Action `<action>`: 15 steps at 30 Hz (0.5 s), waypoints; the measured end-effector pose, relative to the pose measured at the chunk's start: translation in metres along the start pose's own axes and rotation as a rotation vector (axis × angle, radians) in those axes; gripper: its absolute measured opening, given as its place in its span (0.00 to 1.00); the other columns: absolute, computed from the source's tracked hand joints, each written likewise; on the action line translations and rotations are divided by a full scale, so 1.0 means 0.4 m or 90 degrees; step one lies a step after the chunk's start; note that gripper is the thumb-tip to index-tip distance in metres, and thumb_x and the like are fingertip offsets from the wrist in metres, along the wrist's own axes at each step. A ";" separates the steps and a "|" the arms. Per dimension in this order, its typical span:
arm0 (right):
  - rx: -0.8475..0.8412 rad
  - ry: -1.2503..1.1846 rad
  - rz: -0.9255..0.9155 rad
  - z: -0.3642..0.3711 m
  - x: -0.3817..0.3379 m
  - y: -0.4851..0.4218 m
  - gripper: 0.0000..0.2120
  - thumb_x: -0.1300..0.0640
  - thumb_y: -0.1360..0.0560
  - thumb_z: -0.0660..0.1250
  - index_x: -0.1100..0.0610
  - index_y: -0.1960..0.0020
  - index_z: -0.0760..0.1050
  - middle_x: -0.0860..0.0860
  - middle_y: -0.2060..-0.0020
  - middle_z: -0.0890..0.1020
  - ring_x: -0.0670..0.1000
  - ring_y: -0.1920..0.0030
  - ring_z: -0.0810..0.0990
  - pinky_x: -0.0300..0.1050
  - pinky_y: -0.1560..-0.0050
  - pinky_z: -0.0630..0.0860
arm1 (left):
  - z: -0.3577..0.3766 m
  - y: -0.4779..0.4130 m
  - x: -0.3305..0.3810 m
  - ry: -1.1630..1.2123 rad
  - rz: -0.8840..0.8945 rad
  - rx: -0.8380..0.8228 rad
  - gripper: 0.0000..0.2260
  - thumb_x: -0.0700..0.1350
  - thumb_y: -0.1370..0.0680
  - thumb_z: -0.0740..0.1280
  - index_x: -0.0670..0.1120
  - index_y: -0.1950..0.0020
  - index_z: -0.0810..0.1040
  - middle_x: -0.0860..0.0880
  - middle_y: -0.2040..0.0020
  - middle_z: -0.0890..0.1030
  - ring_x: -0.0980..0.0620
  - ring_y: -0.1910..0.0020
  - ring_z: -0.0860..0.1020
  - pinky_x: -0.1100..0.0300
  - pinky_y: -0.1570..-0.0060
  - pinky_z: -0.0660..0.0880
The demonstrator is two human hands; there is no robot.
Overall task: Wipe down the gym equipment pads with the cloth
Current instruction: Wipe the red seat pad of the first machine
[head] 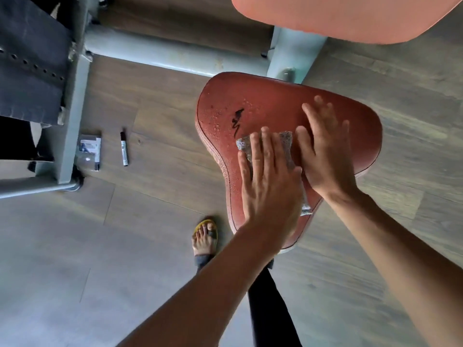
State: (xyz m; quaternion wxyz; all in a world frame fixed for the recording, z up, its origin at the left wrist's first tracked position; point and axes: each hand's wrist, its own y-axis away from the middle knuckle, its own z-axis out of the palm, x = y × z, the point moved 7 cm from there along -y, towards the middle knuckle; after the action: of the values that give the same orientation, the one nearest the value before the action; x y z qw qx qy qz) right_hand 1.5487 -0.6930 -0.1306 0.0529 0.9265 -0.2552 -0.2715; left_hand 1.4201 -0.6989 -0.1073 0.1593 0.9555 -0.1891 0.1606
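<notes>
head view: red seat pad (pixel 275 106) sits mid-frame on a pale grey machine frame (pixel 155 53), its surface beaded with water droplets toward the left edge and marked with a black scribble (pixel 236 121) near the centre-left. grey cloth (pixel 285 144) lies flat on the pad just right of the scribble, its top corner touching the lower end of the mark; a strip of it shows between the two hands and a small corner pokes out below them near the pad's lower edge. left hand (pixel 269 179) rests palm-down on the cloth, fingers (pixel 265 146) straight and slightly spread, pressing rather than gripping. right hand (pixel 325 156) lies palm-down beside it, fingers extended and fanned; it lies mostly on the bare pad, and i cannot tell whether its thumb side touches the cloth's right edge. the two hands are nearly touching at the thumbs. neither hand is curled around anything. a second, lighter orange pad (pixel 338 16) fills the upper right, apart from the seat pad. on the wood-look floor (pixel 150 201) to the left lie a marker pen (pixel 124 149) and, near it, a small clear packet (pixel 89 151) against the frame's foot. a dark perforated panel (pixel 27 63) occupies the upper left. a foot in a yellow sandal (pixel 204 237) stands just below-left of the pad, with a dark trouser leg (pixel 268 309) visible between the forearms.
</notes>
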 end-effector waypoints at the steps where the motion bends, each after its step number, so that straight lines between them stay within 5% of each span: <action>1: -0.002 0.022 -0.011 0.007 -0.001 -0.012 0.24 0.49 0.15 0.51 0.53 0.21 0.59 0.51 0.20 0.56 0.52 0.19 0.51 0.57 0.22 0.44 | 0.009 -0.007 -0.004 -0.011 -0.023 0.009 0.28 0.52 0.17 0.46 0.38 0.20 0.52 0.40 0.19 0.51 0.43 0.20 0.48 0.43 0.22 0.50; 5: 0.018 0.106 -0.035 0.031 -0.004 -0.013 0.27 0.44 0.16 0.45 0.52 0.20 0.57 0.52 0.20 0.57 0.54 0.19 0.52 0.59 0.22 0.46 | 0.010 -0.005 -0.031 -0.021 -0.061 0.036 0.28 0.52 0.16 0.51 0.38 0.20 0.52 0.40 0.20 0.52 0.44 0.20 0.49 0.45 0.22 0.51; 15: 0.055 0.099 -0.035 0.035 0.004 -0.011 0.27 0.44 0.16 0.50 0.51 0.20 0.58 0.50 0.20 0.58 0.53 0.20 0.53 0.58 0.22 0.48 | 0.004 0.110 -0.049 -0.035 -0.146 0.041 0.28 0.51 0.15 0.51 0.38 0.20 0.50 0.40 0.19 0.51 0.44 0.20 0.49 0.44 0.23 0.55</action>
State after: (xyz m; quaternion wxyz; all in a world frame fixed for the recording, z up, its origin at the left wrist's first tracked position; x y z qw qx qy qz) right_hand 1.5443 -0.6895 -0.1444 0.0254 0.9529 -0.2361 -0.1888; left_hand 1.3851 -0.7320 -0.1051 0.1403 0.9797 -0.0774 0.1208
